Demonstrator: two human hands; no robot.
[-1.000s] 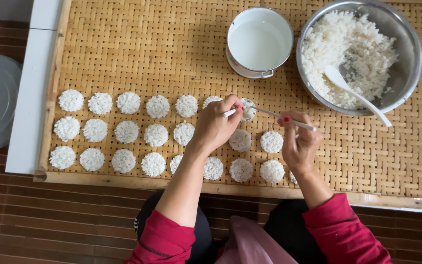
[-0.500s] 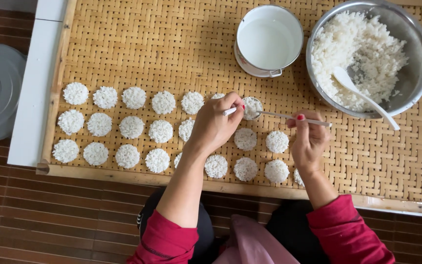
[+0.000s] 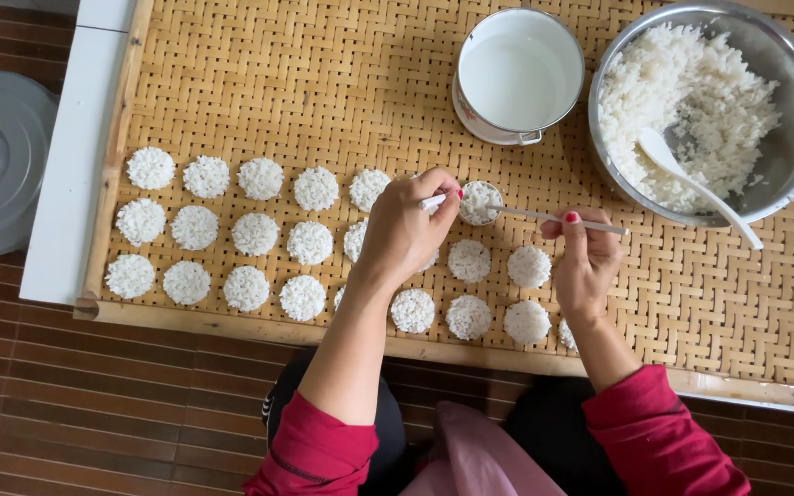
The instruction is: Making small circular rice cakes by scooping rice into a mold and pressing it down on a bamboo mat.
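A small round metal ring mould [image 3: 481,203] packed with white rice sits on the woven bamboo tray [image 3: 323,92], at the right end of the top row of round white rice cakes [image 3: 257,233]. The left hand [image 3: 404,231] pinches the mould's white handle, fingers curled shut. The right hand [image 3: 588,262] grips a thin metal spoon [image 3: 544,217] whose tip meets the mould. A steel bowl of cooked rice [image 3: 788,119] stands beside a white enamel pot of water [image 3: 518,78].
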